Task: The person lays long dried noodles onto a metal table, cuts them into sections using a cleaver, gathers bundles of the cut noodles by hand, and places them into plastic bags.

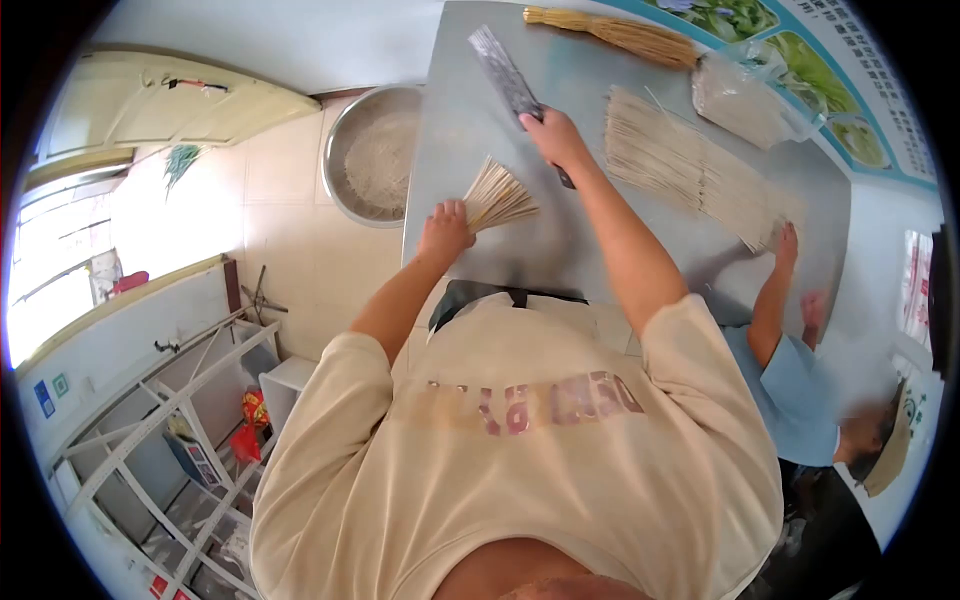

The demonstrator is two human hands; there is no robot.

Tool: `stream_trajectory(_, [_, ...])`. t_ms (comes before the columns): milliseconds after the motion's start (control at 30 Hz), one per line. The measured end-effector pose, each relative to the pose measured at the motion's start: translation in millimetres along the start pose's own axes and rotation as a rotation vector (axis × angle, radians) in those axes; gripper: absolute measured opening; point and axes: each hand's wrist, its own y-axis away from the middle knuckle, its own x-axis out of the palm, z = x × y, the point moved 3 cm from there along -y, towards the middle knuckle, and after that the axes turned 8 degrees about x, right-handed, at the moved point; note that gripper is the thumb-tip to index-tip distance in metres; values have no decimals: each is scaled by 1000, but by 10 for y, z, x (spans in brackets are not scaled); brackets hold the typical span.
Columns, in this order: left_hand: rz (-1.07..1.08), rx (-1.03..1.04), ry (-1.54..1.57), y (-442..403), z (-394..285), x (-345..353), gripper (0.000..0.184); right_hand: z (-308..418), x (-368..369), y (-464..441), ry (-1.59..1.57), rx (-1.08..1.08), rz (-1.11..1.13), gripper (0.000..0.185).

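Observation:
A fanned bundle of thin pale sticks point(500, 196) lies at the left part of the metal table point(560, 240), and my left hand point(447, 228) is closed round its lower left end. In my right hand point(552, 137) is a long flat blade point(505, 75), its tip pointing to the upper left and its dark handle end showing below the hand. The blade is held above the bundle, apart from it. Rows of thin pale strands point(655, 150) lie side by side on the table to the right of my right hand.
A steel basin point(338, 150) with pale powdery material stands left of the table. A straw brush point(620, 36) and a clear plastic bag point(745, 100) lie at the back. At the right, a co-worker's hand point(786, 242) touches the strands' far end.

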Motion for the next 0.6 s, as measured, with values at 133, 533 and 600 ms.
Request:
stream_trajectory(133, [53,185,-69,-788,-121,-138,58,-518,-605,822,157,94,-209,40])
stream_trajectory(533, [-95,578,-96,-1275,-409,-703,62,-2542,-415,2976,-345,670,-364,25])
stream_trajectory(600, [70,514,-91,-1275,-448,-627,40,-2642,-358,3040,-374,689,-335,29])
